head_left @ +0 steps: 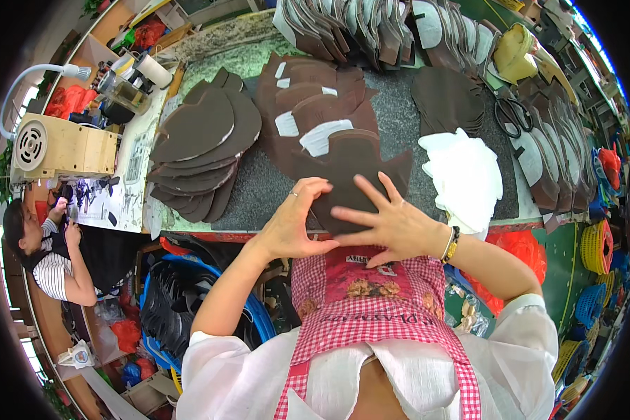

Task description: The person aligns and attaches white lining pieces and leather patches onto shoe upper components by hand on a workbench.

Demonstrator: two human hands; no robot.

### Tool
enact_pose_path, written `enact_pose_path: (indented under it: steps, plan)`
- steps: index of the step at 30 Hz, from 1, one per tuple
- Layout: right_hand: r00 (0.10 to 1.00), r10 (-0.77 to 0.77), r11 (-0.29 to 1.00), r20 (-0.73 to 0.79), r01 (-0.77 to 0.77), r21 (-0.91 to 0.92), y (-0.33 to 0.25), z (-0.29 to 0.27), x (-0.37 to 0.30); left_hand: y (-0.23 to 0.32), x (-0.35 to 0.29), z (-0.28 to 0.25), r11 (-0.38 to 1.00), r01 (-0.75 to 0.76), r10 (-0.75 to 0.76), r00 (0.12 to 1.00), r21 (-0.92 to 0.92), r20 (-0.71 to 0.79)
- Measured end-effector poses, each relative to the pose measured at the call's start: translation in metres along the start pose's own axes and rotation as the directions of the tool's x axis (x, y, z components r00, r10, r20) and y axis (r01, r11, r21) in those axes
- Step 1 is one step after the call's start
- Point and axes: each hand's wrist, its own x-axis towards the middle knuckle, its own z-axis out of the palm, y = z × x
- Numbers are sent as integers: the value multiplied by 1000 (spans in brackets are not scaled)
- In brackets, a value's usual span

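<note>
Brown cut piece pressed flat at the near edge of the bench

Brown cut piece (350, 175), a dark shape with two pointed wings, lies at the near edge of the bench (399, 119), on top of the end of a fanned row of like pieces that runs away to the far left. I have both hands on it. My left hand (294, 220) is curled, thumb and fingers pinching at the piece's near left edge, though I cannot tell whether it grips the top layer alone or something under it. My right hand (392, 224) is open, fingers spread wide and laid flat on the near part of the piece, clenching nothing.

I judge the step in hand to be smoothing or lining up this top piece against what sits beneath it, near its end rather than its start. As I read it, the next move calls for keeping the flat hand steady while the pinching hand works the edge, so the layers do not slip.

To the left lies a stack of plain brown pieces (199, 150); just right of my hands sits a pile of white liners (465, 175). Scissors (512, 115) lie farther right, well apart. At the far left another person (49, 259) works at a separate place
</note>
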Motion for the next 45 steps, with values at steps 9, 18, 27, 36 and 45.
enact_pose_path:
  steps: [9,18,27,36,45]
  plan:
    - [935,324,945,-144,-326,6,6,2,-23,-9,-12,19,770,-254,149,964,586,221]
    - [711,544,833,-445,-394,389,-3,4,-25,-7,-5,5,985,-120,106,988,123,116]
    - [801,489,808,-346,-266,526,-34,23,5,1,-2,12,997,40,-42,999,69,33]
    - [624,480,854,-616,-171,492,-8,10,-26,18,-5,16,860,-241,158,964,449,214]
    - [671,700,709,-246,-608,359,86,-10,-28,16,72,82,816,-158,231,971,557,-63]
